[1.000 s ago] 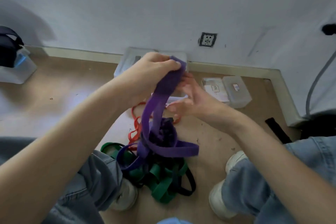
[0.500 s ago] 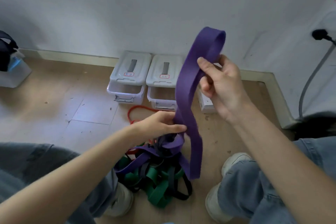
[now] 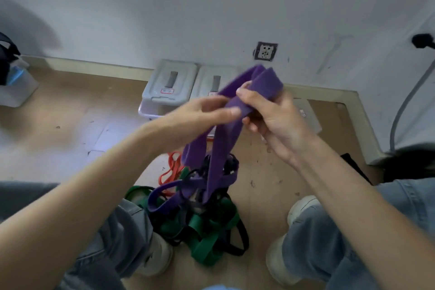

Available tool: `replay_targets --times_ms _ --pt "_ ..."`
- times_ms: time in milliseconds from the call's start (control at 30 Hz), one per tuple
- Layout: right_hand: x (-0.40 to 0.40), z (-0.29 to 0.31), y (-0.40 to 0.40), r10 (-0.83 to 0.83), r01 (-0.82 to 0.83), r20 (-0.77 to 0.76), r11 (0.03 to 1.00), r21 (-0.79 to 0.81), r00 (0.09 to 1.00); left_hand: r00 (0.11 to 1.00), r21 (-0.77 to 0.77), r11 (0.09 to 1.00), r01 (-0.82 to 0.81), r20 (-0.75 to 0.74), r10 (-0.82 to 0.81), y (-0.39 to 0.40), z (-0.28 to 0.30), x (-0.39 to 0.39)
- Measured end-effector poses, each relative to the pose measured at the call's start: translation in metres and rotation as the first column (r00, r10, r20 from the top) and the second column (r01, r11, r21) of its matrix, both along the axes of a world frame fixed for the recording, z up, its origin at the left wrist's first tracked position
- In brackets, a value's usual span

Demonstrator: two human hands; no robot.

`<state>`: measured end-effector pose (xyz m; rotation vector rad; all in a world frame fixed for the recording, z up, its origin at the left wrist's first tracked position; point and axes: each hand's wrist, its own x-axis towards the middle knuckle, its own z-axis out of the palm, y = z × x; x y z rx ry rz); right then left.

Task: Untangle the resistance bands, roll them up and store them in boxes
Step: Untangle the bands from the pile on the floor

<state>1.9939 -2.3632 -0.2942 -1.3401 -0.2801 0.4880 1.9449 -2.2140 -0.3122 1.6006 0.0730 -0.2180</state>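
Head view: two grey boxes stand side by side against the skirting, the left box (image 3: pixel 170 87) and the right box (image 3: pixel 213 82), each with a dark handle strip on its lid and a small red-bordered label below it; the writing on the labels is too blurred to read. A wall socket (image 3: pixel 266 51) sits above and to the right of them.

The purple band (image 3: pixel 235 110) is a wide, flat, matte strap, held up in front of the boxes. Its upper end is folded into a short loop that points up and to the right; from the hands its long axis runs down and slightly left, two strands hanging into the pile (image 3: pixel 200 214) on the floor between the shoes. The pile is a knot of green, black and purple bands, with an orange band (image 3: pixel 170 172) lying at its far left edge.

The right hand (image 3: pixel 275 120) grips the fold, thumb pressed on top and fingers curled beneath. The left hand (image 3: pixel 204 113) pinches the band just beside it, between the thumb and the fingers, which lie close together; motion blur hides the fingertips.
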Motion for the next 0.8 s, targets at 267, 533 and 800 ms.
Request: replay_targets --times_ms 267,533,800 --pt "0.032 0.004 -0.029 0.009 -0.034 -0.364 0.998 -0.060 0.931 0.999 0.276 0.961 0.027 -0.045 -0.016 0.002 -0.018 -0.007" --pt "0.006 -0.023 -0.026 0.703 -0.499 0.076 0.572 -0.651 0.708 0.980 -0.203 0.965 -0.168 0.070 0.186 0.002 0.044 -0.002" --pt "-0.001 -0.036 -0.016 0.251 -0.224 0.042 0.918 -0.328 0.967 0.965 0.066 0.964 -0.257 -0.029 0.259 0.027 0.021 -0.011"
